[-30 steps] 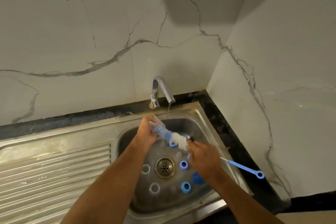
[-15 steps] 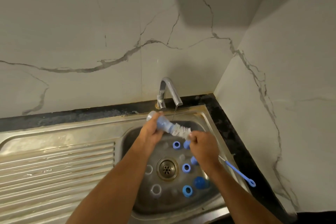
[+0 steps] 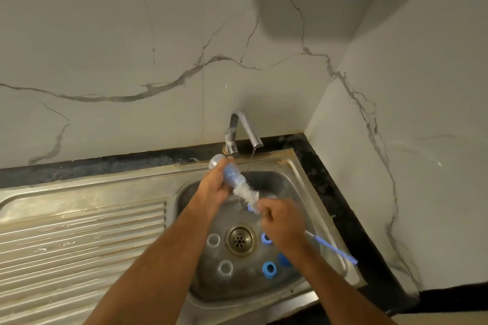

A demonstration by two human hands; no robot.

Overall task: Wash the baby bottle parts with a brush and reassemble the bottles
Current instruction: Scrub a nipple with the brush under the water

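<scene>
- Head view: left hand (image 3: pixel 214 187) wrapped round a baby bottle (image 3: pixel 230 171), held tilted above the sink (image 3: pixel 287 177) rim, just in front of the tap (image 3: pixel 244 130), mouth angled down toward the drain (image 3: pixel 240 239).
- Right hand (image 3: pixel 284 221) closed round the brush (image 3: pixel 249 194) shaft just behind the white bristles; blue handle end projecting past the wrist, to the right of the drain.
- Bristle head partly inside the bottle mouth, partly exposed between the two hands.
- Thin stream of water falling from the tap spout, just right of the bottle.
- Loose parts lying in the basin round the drain: two clear rings (image 3: pixel 213 240) to its left, blue collars (image 3: pixel 269 268) to its right and front.
- Recommended technique, as judged: keep the left grip firm near the bottle base; drive the bristles to the bottom and rotate while withdrawing.
- Keep the brush shaft in line with the bottle axis to avoid bending the wire.
- Tilt the bottle mouth under the stream to flush loosened residue.
- Risk: wet plastic likely slippery; hold the bottle over the basin, not over the table.
</scene>
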